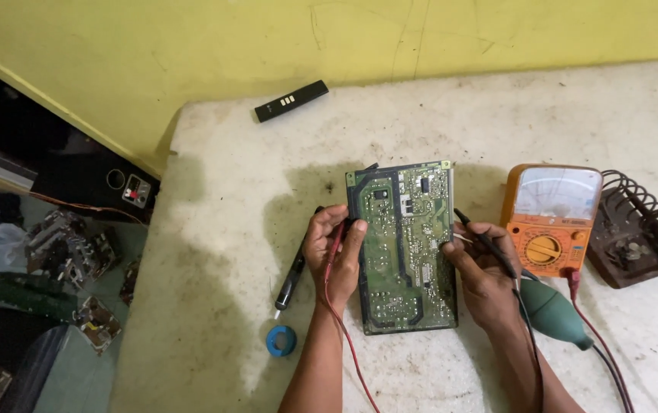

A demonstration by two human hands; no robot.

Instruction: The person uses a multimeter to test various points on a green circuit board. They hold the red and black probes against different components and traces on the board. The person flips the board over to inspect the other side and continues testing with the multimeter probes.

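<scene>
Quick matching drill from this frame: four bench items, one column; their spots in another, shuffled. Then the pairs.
Things:
1. circuit board
2. analog multimeter
3. remote control
4. blue solder spool

Places:
A. far edge of the table, near the yellow wall
B. between the left hand and the right hand
C. near side, left of the left forearm
D. right of the board, beside the soldering iron stand

Pairs: 1-B, 2-D, 3-A, 4-C

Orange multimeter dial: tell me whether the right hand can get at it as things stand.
Probably yes. The multimeter lies just beside the right hand, nothing between, but that hand's grip holds the black probe.
</scene>
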